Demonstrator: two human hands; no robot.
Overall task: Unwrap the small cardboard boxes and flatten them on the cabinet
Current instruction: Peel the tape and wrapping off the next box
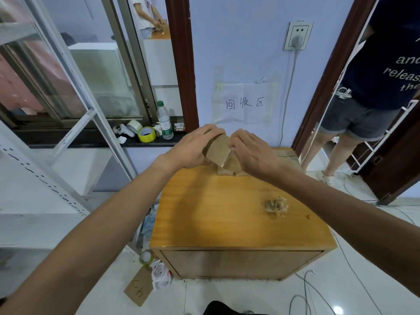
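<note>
A small brown cardboard box (219,151) wrapped in clear tape is held above the far edge of the wooden cabinet (227,214). My left hand (193,147) grips its left side, fingers curled over the top. My right hand (252,151) pinches the box's right edge, where a strip of tape shows. More cardboard (229,170) lies on the cabinet under my hands, partly hidden. A crumpled wad of removed tape (276,204) sits on the cabinet top to the right.
A larger taped box (288,155) stands behind the cabinet at right. A person (372,87) stands in the doorway at right. The windowsill at left holds tape rolls (146,134) and a bottle (164,121). On the floor lie a tape roll (146,255), bag, cardboard tag and cables.
</note>
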